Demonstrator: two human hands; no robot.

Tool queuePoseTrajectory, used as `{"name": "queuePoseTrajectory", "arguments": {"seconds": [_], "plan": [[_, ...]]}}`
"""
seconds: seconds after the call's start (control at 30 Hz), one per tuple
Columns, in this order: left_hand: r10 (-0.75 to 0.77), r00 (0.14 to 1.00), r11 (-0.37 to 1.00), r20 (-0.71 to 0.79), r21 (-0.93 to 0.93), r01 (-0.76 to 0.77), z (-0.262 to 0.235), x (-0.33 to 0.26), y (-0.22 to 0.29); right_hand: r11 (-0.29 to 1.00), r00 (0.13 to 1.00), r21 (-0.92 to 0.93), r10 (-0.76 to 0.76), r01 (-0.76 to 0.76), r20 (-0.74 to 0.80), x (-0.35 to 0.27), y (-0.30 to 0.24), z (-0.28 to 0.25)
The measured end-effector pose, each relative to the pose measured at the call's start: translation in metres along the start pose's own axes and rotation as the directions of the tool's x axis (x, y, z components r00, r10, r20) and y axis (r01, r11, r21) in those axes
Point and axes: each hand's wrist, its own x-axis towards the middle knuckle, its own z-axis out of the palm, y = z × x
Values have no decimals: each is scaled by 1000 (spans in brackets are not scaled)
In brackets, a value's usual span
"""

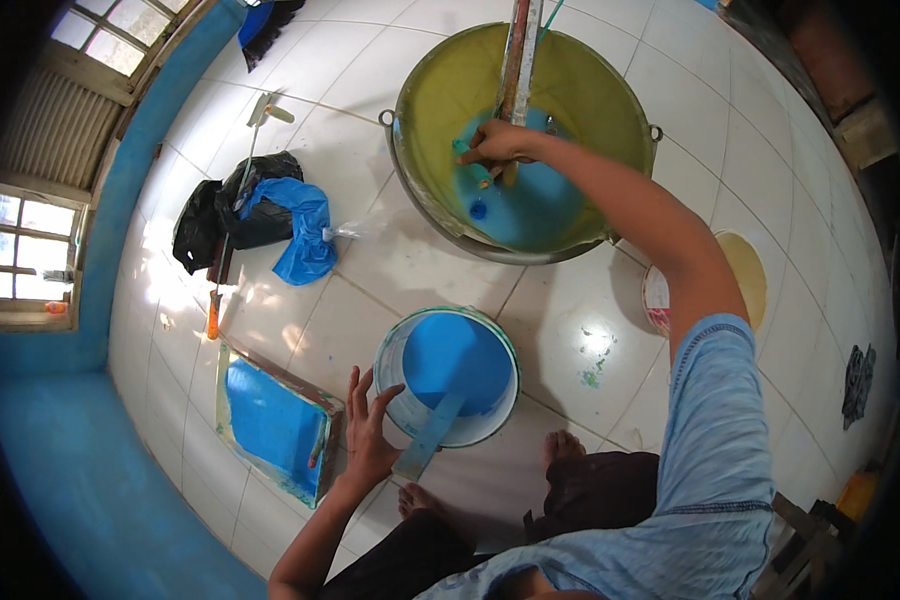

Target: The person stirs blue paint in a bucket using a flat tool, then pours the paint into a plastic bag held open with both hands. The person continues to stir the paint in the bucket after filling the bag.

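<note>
My right hand [502, 145] reaches over a large round basin [426, 80] of cloudy yellowish and blue liquid. Its fingers close around a small green tube-shaped piece [478, 172], whose exact kind I cannot make out. Near it in the basin shows a small round dark-blue thing [478, 210]. My left hand [368, 430] is open beside a white bucket [390, 345] of blue paint [455, 360], fingers spread and thumb at the rim. A flat paint-smeared stick [430, 437] leans in the bucket, its upper end over the near rim.
Left of the bucket lies a paint tray [270, 420] coated blue. Beyond are black and blue plastic bags [300, 230] and a long-handled roller [255, 125]. A long paint-marked bar [518, 60] stands in the basin. Another bucket [745, 270] stands at the right, partly behind my arm.
</note>
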Motion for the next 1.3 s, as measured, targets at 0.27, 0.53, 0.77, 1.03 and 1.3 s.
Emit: {"name": "queuePoseTrajectory", "arguments": {"seconds": [0.27,0.53,0.77,1.03,1.3], "plan": [[12,1000,999,-5,34,-12,-3,0,6,983,953,-133,-155,124,-261,-14,-19,-33],[36,992,999,-123,29,-33,0,-11,2,625,872,-770,-441,129,-212,-57,15,-55],[55,988,998,-142,41,-49,1,-8,4,518,527,-779,-798,354,-292,-177,-30,5],[71,988,996,-138,69,-62,-2,-5,0,697,585,-575,-699,429,-411,-236,-51,65],[44,969,998,-243,-23,-52,13,-22,-15,516,692,-508,-675,690,255,-276,-48,245]]}}
